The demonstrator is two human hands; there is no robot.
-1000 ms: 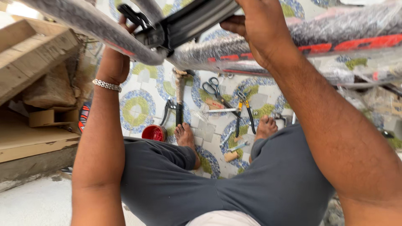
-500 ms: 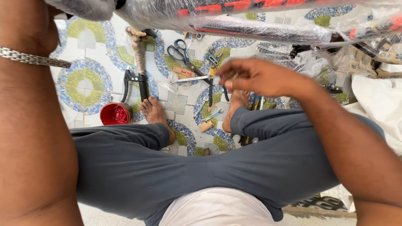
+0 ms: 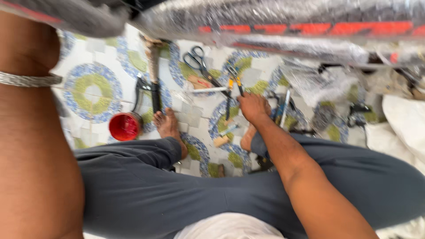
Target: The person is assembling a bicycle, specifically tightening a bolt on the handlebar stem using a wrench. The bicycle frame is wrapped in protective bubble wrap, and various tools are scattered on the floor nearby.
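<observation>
Right hand (image 3: 253,107) was down at floor level, fingers curled over the handles of a pair of yellow-handled pliers (image 3: 233,90) lying on the tiles; contact apparent, but motion blur prevented telling whether the fingers had closed round the tool or merely rested on it. Left hand out of frame: only the forearm was visible, raised at the left edge, with a flat silver chain bracelet (image 3: 28,79) round the wrist. Its grip could not be told.

Just beside the pliers: a slim white rod-like tool (image 3: 208,90), lying crosswise. Beyond it, black-handled scissors (image 3: 198,60), blades closed. To the left, a hammer (image 3: 153,71) with a pale, worn wooden shaft and dark head end, lying lengthwise, and a black curved hand tool (image 3: 139,90) next to it. A small round red tub (image 3: 124,126), glossy plastic, stood near the person's left bare foot (image 3: 168,126). A short wooden-handled tool (image 3: 223,137) lay between the feet.

Across the top of the view: a long tube-shaped frame piece (image 3: 274,20) wrapped in clear bubble film, red and black showing through, held well above the floor. Crumpled clear plastic wrap (image 3: 310,79) lay to the right.

Floor (image 3: 93,90): mosaic of broken tile, white ground with blue and green ring patterns. Person seated, legs in grey trousers (image 3: 177,190).
</observation>
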